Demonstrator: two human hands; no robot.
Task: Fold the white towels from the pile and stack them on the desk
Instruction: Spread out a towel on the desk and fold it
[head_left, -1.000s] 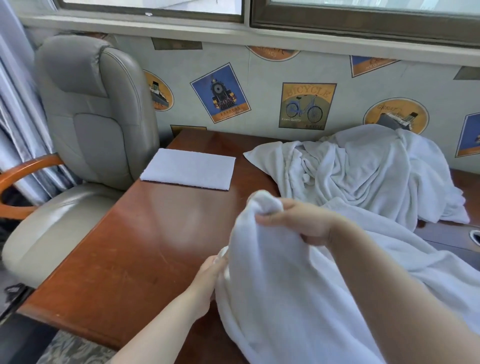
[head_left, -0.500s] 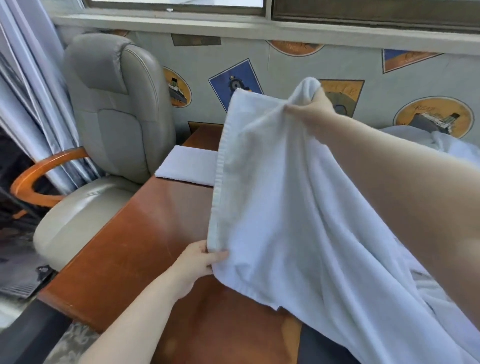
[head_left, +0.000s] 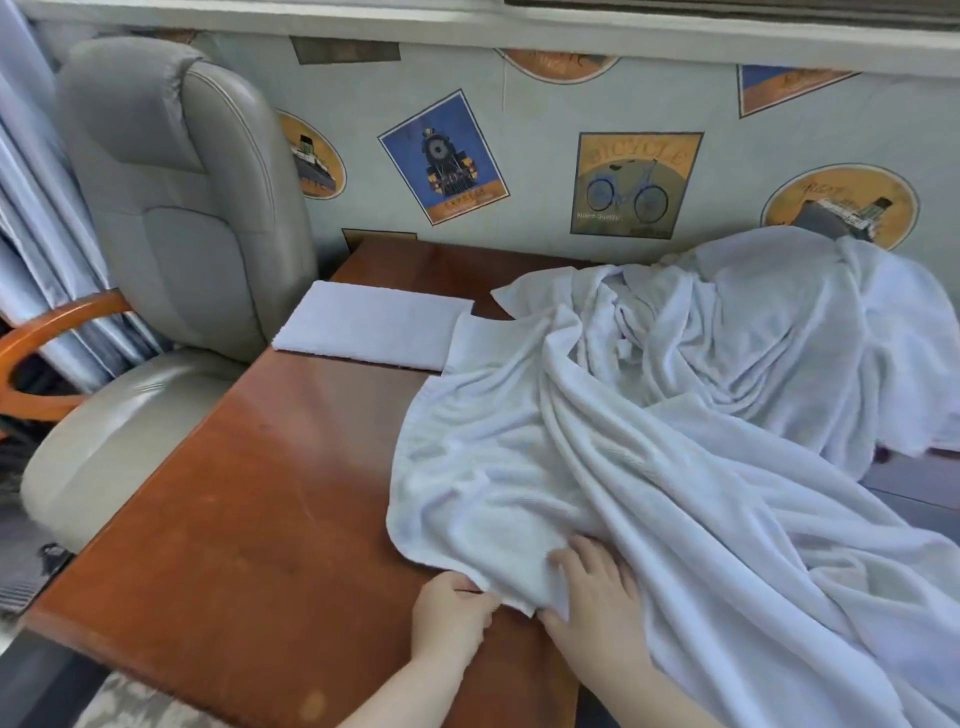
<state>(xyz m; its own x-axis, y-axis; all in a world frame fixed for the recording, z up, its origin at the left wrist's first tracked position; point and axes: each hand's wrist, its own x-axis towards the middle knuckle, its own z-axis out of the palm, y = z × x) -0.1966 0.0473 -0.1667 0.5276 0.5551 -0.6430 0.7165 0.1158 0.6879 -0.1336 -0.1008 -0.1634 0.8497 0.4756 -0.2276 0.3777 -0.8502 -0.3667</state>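
Two hands work the near corner of one white towel (head_left: 519, 467) spread crumpled on the worktop (head_left: 260, 493). Left hand (head_left: 452, 618) pinches the towel's near edge, fingers curled onto the hem; right hand (head_left: 597, 597) lies just beside it to the right, fingers fairly straight and pressing on the cloth, with the thumb partly hidden, so a firm hold there cannot be confirmed. From both hands the towel runs away and to the right, its far end touching the unfolded pile (head_left: 753, 338) by the wall and its right side trailing off the worktop edge. Long axis: judged to lie from the near right towards the far left, though wrinkles obscure the outline. One folded towel (head_left: 369, 330) lies flat at the far left, touching the spread towel's far corner. Judgement: the left hand is nearer the free corner; the next move depends on drawing that edge straight before folding.
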